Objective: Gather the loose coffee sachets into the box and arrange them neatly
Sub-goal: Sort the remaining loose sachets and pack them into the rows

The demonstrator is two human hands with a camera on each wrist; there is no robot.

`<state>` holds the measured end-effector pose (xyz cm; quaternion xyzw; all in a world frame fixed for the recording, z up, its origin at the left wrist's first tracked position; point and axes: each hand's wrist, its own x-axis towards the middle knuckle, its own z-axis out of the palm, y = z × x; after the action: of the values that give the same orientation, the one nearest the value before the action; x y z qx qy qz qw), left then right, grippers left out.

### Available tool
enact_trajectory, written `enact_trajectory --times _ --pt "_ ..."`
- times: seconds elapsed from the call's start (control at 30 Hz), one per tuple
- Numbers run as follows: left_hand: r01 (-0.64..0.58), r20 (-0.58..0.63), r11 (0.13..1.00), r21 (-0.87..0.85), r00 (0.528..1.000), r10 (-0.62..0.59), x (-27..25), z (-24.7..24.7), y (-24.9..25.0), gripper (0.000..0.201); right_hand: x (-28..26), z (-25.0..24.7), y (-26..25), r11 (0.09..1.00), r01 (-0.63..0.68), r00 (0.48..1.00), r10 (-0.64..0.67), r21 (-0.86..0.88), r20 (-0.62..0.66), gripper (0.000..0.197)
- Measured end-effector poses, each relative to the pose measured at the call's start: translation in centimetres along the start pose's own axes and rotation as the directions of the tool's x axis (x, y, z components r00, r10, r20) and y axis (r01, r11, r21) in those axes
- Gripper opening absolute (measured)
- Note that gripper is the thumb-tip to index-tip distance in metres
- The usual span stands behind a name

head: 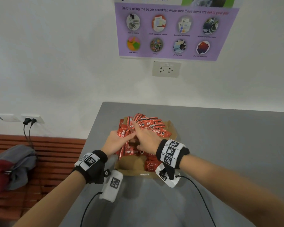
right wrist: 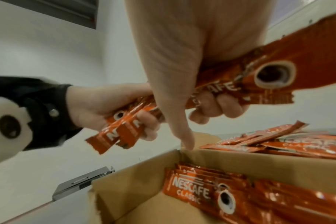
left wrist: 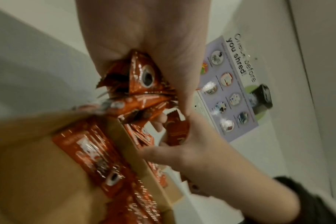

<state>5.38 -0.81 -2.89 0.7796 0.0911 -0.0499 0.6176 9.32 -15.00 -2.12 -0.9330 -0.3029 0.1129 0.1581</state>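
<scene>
A brown cardboard box [head: 132,166] lies open on the grey table [head: 220,145]. Red Nescafe sachets [head: 152,163] are stacked flat against its right wall, also seen in the right wrist view [right wrist: 201,192]. More sachets lie in a loose heap [head: 152,124] over the far end. My left hand [head: 116,140] grips a bundle of sachets [right wrist: 123,128] above the box. My right hand [head: 143,136] lies across that bundle with straight fingers, its thumb [right wrist: 180,130] pointing down, free. In the left wrist view the bundle [left wrist: 140,78] fills my left palm, and the right hand [left wrist: 197,148] touches its far end.
The wall stands just behind the table, with a socket [head: 166,69] and a purple poster [head: 174,31]. To the left, lower down, is a wooden bench [head: 56,154] with a grey and red bag [head: 11,167]. Cables run from both wrist cameras toward me.
</scene>
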Motion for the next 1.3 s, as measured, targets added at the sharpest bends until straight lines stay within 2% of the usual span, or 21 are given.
enact_trajectory --times 0.07,0.17,0.23,0.33,0.43,0.5,0.57,0.67,0.87,0.93,1.0,1.1,1.2,1.27,1.3 --pt "0.03 0.022 0.995 -0.1 0.999 -0.028 -0.1 0.5 0.7 0.021 -0.3 0.3 -0.1 0.998 0.001 1.0 0.001 0.068 -0.025 0.1" --pt "0.076 0.035 0.979 -0.187 0.997 -0.07 -0.2 0.6 1.3 0.012 -0.5 0.1 0.2 0.986 0.05 0.998 -0.045 0.16 -0.032 0.102" --pt "0.091 0.031 0.979 -0.185 0.996 -0.086 -0.3 0.7 1.5 0.007 -0.9 -0.2 0.2 0.978 0.082 0.997 -0.079 0.192 -0.023 0.099" --pt "0.074 -0.024 0.985 -0.157 0.997 -0.079 -0.5 0.9 1.5 0.005 -1.4 -0.6 0.4 0.969 0.083 0.996 -0.084 0.231 -0.004 0.093" --pt "0.043 -0.131 0.992 -0.118 0.99 -0.059 -0.3 0.5 1.2 0.016 -1.6 -0.8 1.7 0.974 0.055 0.998 -0.05 0.221 -0.027 0.091" --pt "0.022 -0.178 0.997 -0.068 0.983 -0.033 -0.3 -0.3 1.0 0.021 -1.7 -0.9 3.3 0.979 0.016 0.999 -0.007 0.203 -0.046 0.084" --pt "0.001 -0.168 1.0 0.002 0.986 0.0 -0.5 -0.9 0.9 0.024 -1.8 -1.1 5.0 0.979 -0.028 0.995 0.048 0.203 -0.093 0.073" --pt "-0.03 -0.153 0.996 0.088 0.987 0.043 -0.6 -1.2 0.8 0.025 -1.8 -1.7 6.2 0.965 -0.012 0.976 0.069 0.263 -0.207 0.051" --pt "-0.043 -0.163 0.996 0.075 0.985 0.055 -0.4 -0.3 0.4 0.011 -1.4 -1.4 4.1 0.92 0.083 0.991 -0.035 0.383 -0.131 0.022" --pt "-0.042 -0.169 0.996 0.08 0.984 0.055 -0.5 -0.3 0.4 0.015 -1.1 -0.9 3.7 0.885 0.129 0.988 -0.074 0.447 -0.139 0.033" --pt "-0.05 -0.145 0.997 0.06 0.988 0.059 -0.5 -0.2 0.7 0.019 -1.1 -0.6 3.2 0.875 0.239 0.967 -0.175 0.422 -0.185 0.041" --pt "-0.032 -0.027 0.999 -0.04 0.999 0.031 -1.0 0.2 1.2 0.024 -1.3 -0.7 2.6 0.878 0.385 0.915 -0.323 0.286 -0.241 0.035" --pt "0.036 0.066 0.995 -0.097 0.997 -0.03 -1.2 0.5 1.0 0.018 -1.4 -1.0 2.7 0.889 0.412 0.897 -0.359 0.198 -0.256 0.026" --pt "0.038 0.006 0.997 -0.067 0.999 -0.037 -0.9 0.6 0.7 0.008 -1.3 -1.1 2.9 0.922 0.373 0.905 -0.336 0.106 -0.262 0.027" --pt "0.035 -0.059 0.998 -0.056 0.998 -0.038 -0.6 0.5 0.6 0.006 -1.3 -1.3 3.0 0.944 0.32 0.929 -0.296 0.083 -0.224 0.029"
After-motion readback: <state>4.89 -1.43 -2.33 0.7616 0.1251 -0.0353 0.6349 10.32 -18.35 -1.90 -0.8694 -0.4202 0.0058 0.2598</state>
